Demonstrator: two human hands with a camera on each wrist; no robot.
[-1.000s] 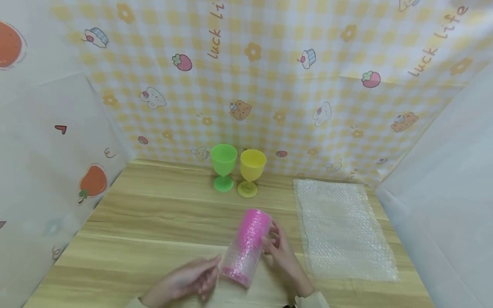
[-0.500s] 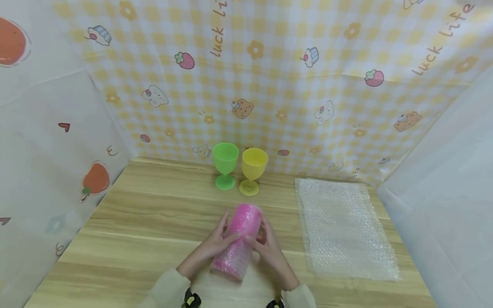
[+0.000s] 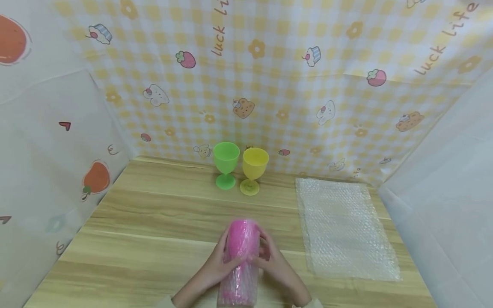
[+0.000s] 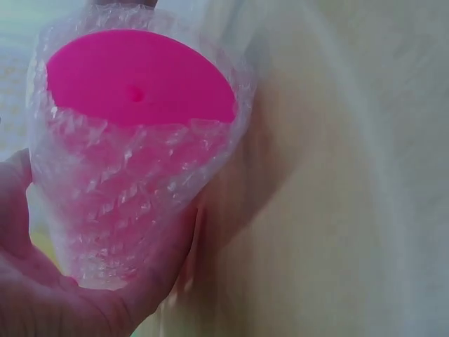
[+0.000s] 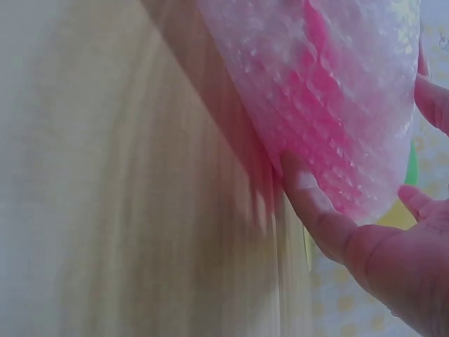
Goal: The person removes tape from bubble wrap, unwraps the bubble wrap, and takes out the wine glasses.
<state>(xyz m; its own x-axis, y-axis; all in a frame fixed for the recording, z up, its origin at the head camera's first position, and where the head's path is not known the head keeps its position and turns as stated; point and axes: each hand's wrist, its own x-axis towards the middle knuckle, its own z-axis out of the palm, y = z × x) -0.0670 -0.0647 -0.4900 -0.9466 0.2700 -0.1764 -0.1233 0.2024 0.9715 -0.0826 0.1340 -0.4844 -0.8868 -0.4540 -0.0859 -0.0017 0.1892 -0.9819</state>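
A pink goblet (image 3: 243, 239) wrapped in bubble wrap (image 3: 238, 284) lies near the front of the table, its length running away from the person. My left hand (image 3: 215, 265) grips the bundle from the left, while my right hand (image 3: 276, 263) holds it from the right; the thumbs almost meet on top. In the left wrist view the goblet's round pink base (image 4: 140, 77) shows through the wrap's end, and the left palm cups the far part. The right wrist view has the right hand (image 5: 386, 256) with its thumb and fingers around the wrap.
A green goblet (image 3: 226, 158) and a yellow goblet (image 3: 255, 164) stand upright side by side at the back of the wooden table (image 3: 161, 205). Flat bubble wrap sheets (image 3: 346, 231) lie at the right. A checked cloth (image 3: 285, 90) hangs behind.
My left hand, apart from the bundle a second ago, has come onto it and now grips its left side. The bundle has moved toward the person and turned straighter.
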